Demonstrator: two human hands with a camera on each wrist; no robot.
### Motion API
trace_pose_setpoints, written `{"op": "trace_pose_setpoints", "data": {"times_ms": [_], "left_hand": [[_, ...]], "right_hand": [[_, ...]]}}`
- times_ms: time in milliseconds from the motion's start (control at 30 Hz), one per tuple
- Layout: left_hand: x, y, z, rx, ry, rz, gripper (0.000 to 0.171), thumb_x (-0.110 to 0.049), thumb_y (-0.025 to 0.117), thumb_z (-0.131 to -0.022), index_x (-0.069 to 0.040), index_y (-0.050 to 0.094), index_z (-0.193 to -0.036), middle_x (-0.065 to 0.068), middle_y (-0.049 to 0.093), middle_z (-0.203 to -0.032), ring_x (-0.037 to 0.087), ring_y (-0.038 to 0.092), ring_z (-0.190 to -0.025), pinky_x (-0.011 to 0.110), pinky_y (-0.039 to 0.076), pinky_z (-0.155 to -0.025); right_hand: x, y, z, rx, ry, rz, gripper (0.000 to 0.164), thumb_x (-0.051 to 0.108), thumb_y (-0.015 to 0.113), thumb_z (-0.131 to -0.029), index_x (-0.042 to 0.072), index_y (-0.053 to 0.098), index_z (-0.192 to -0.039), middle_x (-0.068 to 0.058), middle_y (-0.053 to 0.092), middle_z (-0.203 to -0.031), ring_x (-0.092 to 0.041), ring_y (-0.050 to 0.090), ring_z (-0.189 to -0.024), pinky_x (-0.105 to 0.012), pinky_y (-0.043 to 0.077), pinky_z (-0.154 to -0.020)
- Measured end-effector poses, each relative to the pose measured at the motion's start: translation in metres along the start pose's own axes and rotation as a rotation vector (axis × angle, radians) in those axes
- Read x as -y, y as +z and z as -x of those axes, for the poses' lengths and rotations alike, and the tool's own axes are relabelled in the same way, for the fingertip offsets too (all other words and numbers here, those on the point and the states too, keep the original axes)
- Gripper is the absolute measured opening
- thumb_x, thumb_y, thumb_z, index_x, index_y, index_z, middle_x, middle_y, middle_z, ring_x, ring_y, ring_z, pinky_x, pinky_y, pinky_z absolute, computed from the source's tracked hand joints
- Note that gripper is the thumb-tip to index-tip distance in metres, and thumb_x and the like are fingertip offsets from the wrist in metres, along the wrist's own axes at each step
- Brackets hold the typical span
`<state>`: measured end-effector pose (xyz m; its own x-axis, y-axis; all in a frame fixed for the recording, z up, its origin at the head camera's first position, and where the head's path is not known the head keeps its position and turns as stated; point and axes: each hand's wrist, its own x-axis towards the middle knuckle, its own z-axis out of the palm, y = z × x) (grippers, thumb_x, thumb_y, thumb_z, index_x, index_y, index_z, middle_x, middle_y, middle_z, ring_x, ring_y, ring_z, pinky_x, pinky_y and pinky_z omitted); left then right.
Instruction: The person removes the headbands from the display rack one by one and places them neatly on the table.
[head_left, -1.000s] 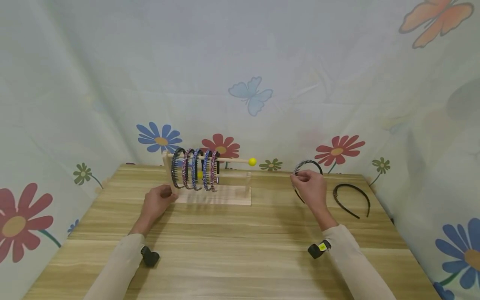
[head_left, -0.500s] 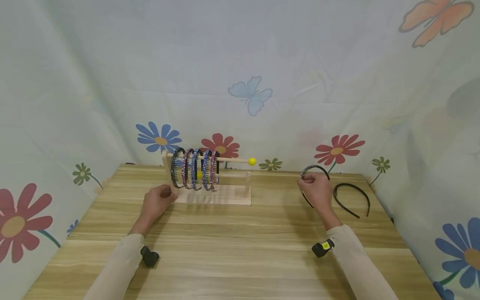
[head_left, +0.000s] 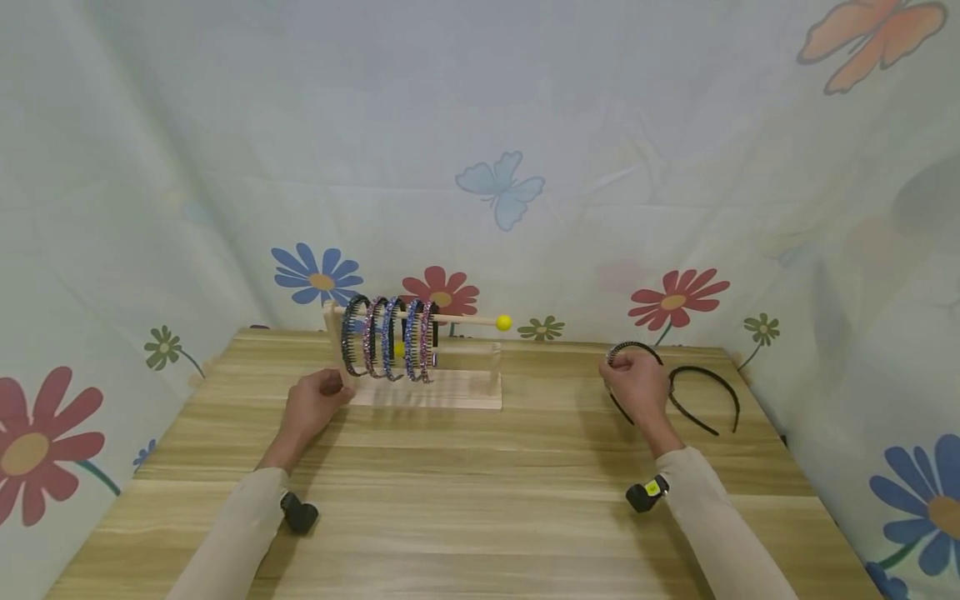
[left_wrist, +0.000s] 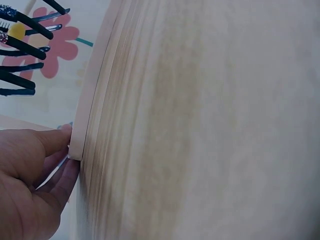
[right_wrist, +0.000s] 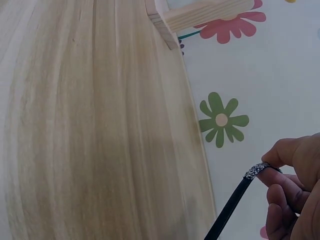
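Observation:
My right hand (head_left: 639, 389) pinches a black headband (head_left: 637, 343) with a silver glittery section above the right part of the table. In the right wrist view, thumb and index finger hold it at the glitter (right_wrist: 255, 170), and one black arm hangs down. At left, my left hand (head_left: 313, 406) grips the near left end of a wooden stand's base (head_left: 465, 400); the left wrist view has the thumb above and fingers below that end (left_wrist: 76, 150). Several toothed headbands (head_left: 389, 342), black, pink and blue glittery, hang on the stand's upper rod (head_left: 468, 320).
Right of my right hand, another black headband (head_left: 737, 408) lies on the wood-grain table (head_left: 480, 500). A yellow ball (head_left: 504, 322) caps the rod's free end. Behind the table hangs a flowered cloth (head_left: 585, 250).
My right hand has moved a little to the right with the headband, nearer the one lying on the table. My left hand and the stand stay put.

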<state>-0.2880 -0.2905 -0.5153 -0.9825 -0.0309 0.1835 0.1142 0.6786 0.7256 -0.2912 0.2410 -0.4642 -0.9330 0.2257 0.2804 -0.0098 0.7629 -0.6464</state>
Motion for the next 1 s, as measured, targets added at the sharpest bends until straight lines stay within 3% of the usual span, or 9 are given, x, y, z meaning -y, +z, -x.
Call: {"op": "trace_pose_setpoints", "data": {"times_ms": [333, 567, 667, 1000], "left_hand": [[0.0, -0.001, 0.0, 0.0, 0.004, 0.007, 0.041, -0.018, 0.068, -0.099, 0.006, 0.063, -0.132, 0.027, 0.069, -0.123, 0.041, 0.069, -0.11, 0.055, 0.056, -0.093], [0.002, 0.001, 0.0, -0.001, -0.003, 0.002, 0.04, -0.018, 0.068, -0.099, 0.005, 0.064, -0.131, 0.026, 0.069, -0.122, 0.041, 0.069, -0.11, 0.055, 0.056, -0.093], [0.002, 0.002, 0.0, -0.001, -0.005, 0.007, 0.039, -0.018, 0.069, -0.099, 0.005, 0.064, -0.13, 0.026, 0.07, -0.122, 0.04, 0.07, -0.11, 0.055, 0.056, -0.093], [0.004, 0.001, 0.0, -0.003, 0.001, 0.003, 0.039, -0.018, 0.069, -0.099, 0.004, 0.064, -0.132, 0.025, 0.07, -0.123, 0.04, 0.07, -0.11, 0.055, 0.056, -0.093]], "right_hand": [[-0.007, 0.006, -0.002, 0.012, -0.014, 0.022, 0.025, 0.029, 0.073, -0.092, 0.009, 0.079, -0.079, -0.003, 0.073, -0.068, -0.017, 0.062, -0.058, -0.031, 0.045, -0.06], [-0.013, 0.011, -0.003, 0.013, -0.002, 0.012, 0.023, 0.029, 0.073, -0.093, 0.008, 0.079, -0.086, -0.007, 0.076, -0.078, -0.025, 0.068, -0.073, -0.053, 0.051, -0.082], [-0.015, 0.013, -0.004, 0.01, -0.001, 0.004, 0.022, 0.029, 0.072, -0.093, 0.009, 0.079, -0.086, -0.007, 0.077, -0.081, -0.027, 0.069, -0.077, -0.056, 0.05, -0.087], [-0.018, 0.015, -0.005, 0.038, 0.016, -0.015, 0.024, 0.032, 0.073, -0.094, 0.009, 0.08, -0.091, -0.009, 0.078, -0.086, -0.027, 0.07, -0.078, -0.047, 0.055, -0.074]]}}
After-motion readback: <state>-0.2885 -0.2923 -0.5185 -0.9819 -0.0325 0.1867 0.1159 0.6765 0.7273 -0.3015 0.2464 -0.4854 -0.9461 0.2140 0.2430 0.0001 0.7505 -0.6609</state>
